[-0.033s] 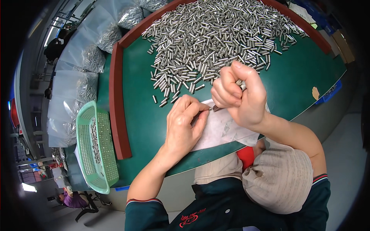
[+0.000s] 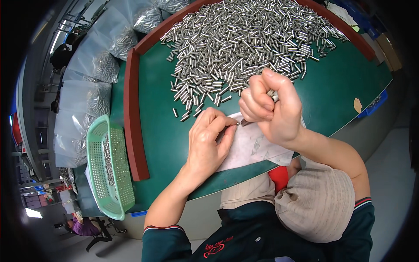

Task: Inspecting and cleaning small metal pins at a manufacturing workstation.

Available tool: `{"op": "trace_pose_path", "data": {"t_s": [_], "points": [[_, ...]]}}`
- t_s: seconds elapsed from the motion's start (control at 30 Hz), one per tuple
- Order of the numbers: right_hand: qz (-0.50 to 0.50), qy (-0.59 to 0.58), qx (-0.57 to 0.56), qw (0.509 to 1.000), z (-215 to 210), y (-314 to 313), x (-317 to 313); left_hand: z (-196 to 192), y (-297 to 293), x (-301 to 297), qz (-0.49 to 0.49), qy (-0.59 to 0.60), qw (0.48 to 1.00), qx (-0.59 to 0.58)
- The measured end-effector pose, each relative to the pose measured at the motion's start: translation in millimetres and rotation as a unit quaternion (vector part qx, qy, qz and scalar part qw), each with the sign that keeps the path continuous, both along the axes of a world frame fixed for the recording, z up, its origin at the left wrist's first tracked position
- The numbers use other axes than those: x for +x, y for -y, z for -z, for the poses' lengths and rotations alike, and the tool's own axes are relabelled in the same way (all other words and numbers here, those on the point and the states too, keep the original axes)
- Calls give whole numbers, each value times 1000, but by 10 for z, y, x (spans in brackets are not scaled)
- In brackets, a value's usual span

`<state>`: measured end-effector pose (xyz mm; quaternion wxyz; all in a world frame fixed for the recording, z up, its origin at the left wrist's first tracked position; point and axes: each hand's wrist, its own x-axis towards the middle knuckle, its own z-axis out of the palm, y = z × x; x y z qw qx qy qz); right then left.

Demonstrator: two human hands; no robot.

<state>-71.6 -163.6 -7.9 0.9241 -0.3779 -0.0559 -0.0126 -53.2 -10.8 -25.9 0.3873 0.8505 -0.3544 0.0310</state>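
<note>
The left hand (image 2: 208, 144) pinches 1 small metal pin (image 2: 239, 123) at thumb and fingertip, over a white paper sheet (image 2: 255, 146) lying at the near edge of the green tabletop (image 2: 166, 131). The right hand (image 2: 273, 107) is clenched just beside it — a bit of metal shows in the fist, likely more pins, though the count cannot be told. The heap of loose pins (image 2: 244, 43) fills the far half. A green plastic basket (image 2: 107, 168) with pins sits off the left edge. Judgement: keep the pinch near the pin's end and both hands low over the sheet, so a dropped pin lands there.
</note>
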Motion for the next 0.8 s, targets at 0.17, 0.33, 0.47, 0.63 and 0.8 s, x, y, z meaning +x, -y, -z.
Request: {"op": "trace_pose_path", "data": {"t_s": [0.17, 0.33, 0.47, 0.63, 0.8], "points": [[5, 2, -17, 1000, 23, 2, 5, -5, 22, -3, -7, -4, 1000, 5], [9, 9, -18, 1000, 20, 17, 21, 0, 28, 18, 5, 11, 1000, 13], [2, 11, 8, 1000, 8, 4, 22, -118, -30, 43, -23, -51, 997, -48], [-21, 5, 35, 999, 43, 37, 44, -108, -169, 155, 13, -523, 801, -291], [-28, 7, 34, 999, 39, 30, 29, -125, -199, 154, 25, -557, 774, -300]]}}
